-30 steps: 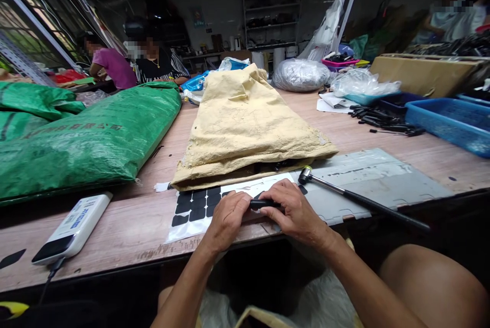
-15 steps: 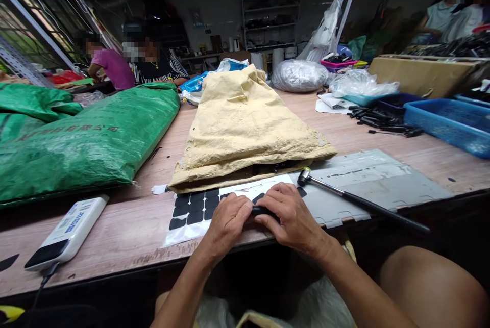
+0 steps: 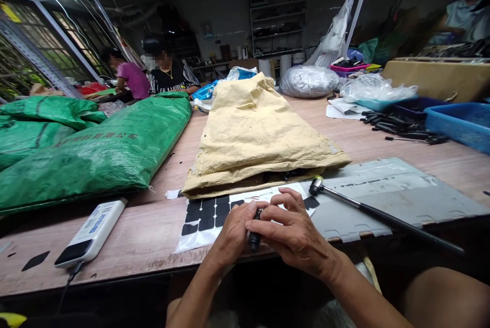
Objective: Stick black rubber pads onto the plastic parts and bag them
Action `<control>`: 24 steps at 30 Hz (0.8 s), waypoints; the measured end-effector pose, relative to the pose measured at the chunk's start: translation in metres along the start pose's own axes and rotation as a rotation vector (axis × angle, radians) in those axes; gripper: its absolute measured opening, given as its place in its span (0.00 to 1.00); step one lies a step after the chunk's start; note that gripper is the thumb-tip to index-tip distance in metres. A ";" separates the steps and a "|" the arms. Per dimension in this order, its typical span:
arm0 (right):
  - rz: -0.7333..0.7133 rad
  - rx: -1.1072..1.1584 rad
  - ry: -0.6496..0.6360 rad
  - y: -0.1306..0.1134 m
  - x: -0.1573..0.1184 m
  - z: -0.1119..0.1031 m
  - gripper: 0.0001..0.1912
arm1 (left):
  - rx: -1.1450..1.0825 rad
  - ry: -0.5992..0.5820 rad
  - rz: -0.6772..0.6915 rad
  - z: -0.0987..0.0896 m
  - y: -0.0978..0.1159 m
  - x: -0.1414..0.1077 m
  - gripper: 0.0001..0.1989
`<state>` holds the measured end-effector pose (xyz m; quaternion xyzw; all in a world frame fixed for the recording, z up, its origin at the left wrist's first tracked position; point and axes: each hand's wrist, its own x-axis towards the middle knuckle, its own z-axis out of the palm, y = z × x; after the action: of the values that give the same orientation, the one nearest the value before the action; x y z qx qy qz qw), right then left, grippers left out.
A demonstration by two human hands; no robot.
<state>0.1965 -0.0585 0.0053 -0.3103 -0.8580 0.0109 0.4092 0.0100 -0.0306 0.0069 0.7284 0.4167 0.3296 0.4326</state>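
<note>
Above the table's front edge, a short black cylindrical part (image 3: 253, 242) sits between my two hands, its near end tipped toward me. My left hand (image 3: 236, 231) is closed around it, thumb along its top. The curled fingers of my right hand (image 3: 289, 228) press on it from the other side; their tips are partly hidden. Beneath the hands lies a white sheet of black rounded-square stickers (image 3: 206, 214). To the right, a hammer (image 3: 358, 206) with a black handle rests on a grey plastic board (image 3: 398, 185).
A yellowish sack (image 3: 264, 124) with dark items in its mouth lies ahead. On the left are a green sack (image 3: 95, 149) and a white power bank (image 3: 92, 231) with a cable. Black parts (image 3: 398, 125) and a blue basket (image 3: 459, 119) stand right. Co-workers sit beyond.
The black part has turned from lying crosswise to pointing toward me. My right hand's fingers have lifted and loosened around it. The whole view has shifted slightly.
</note>
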 end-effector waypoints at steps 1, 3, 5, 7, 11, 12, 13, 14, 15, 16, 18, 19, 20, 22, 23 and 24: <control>-0.003 -0.006 -0.009 0.001 0.000 0.001 0.21 | -0.048 0.006 -0.001 0.000 0.000 0.000 0.25; -0.008 -0.009 -0.017 0.004 0.000 0.002 0.22 | -0.147 0.024 -0.017 -0.001 0.000 0.000 0.24; -0.005 0.025 -0.027 0.005 -0.001 0.000 0.25 | -0.211 0.036 -0.034 -0.002 -0.002 -0.001 0.22; 0.031 0.102 -0.045 0.004 -0.004 -0.004 0.32 | -0.257 0.067 -0.066 -0.001 -0.006 0.000 0.21; 0.225 0.182 -0.041 0.001 -0.007 -0.008 0.38 | -0.330 0.132 -0.114 0.002 -0.017 0.003 0.20; 0.280 0.150 -0.035 0.000 -0.007 -0.006 0.33 | -0.344 0.133 -0.111 0.002 -0.019 0.004 0.19; 0.324 0.110 -0.035 0.000 -0.007 -0.004 0.24 | -0.356 0.130 -0.099 0.002 -0.020 0.004 0.19; 0.354 0.074 -0.039 0.000 -0.006 0.000 0.15 | -0.362 0.130 -0.079 0.002 -0.021 0.004 0.19; 0.371 0.052 -0.050 0.000 -0.005 0.003 0.09 | -0.364 0.133 -0.054 0.002 -0.020 0.004 0.19; 0.379 0.046 -0.060 0.000 -0.005 0.007 0.05 | -0.357 0.141 -0.027 0.002 -0.019 0.002 0.19; 0.384 0.055 -0.069 -0.002 -0.004 0.010 0.04 | -0.326 0.160 0.000 0.002 -0.013 -0.004 0.17; 0.388 0.055 -0.065 -0.003 -0.005 0.009 0.03 | -0.310 0.157 -0.010 0.002 -0.009 -0.008 0.16; 0.390 0.049 -0.058 -0.006 -0.006 0.007 0.03 | -0.299 0.145 -0.035 0.004 -0.005 -0.014 0.16; 0.377 0.033 -0.054 -0.014 -0.010 -0.001 0.05 | -0.302 0.102 -0.107 0.008 0.003 -0.028 0.17; 0.365 0.031 -0.062 -0.020 -0.014 -0.006 0.05 | -0.306 0.081 -0.139 0.011 0.007 -0.036 0.18; 0.351 0.032 -0.072 -0.026 -0.018 -0.011 0.05 | -0.302 0.066 -0.161 0.014 0.009 -0.043 0.18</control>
<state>0.1992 -0.0921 0.0070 -0.4481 -0.8045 0.1070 0.3747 0.0054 -0.0767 0.0045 0.6082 0.4331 0.3766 0.5484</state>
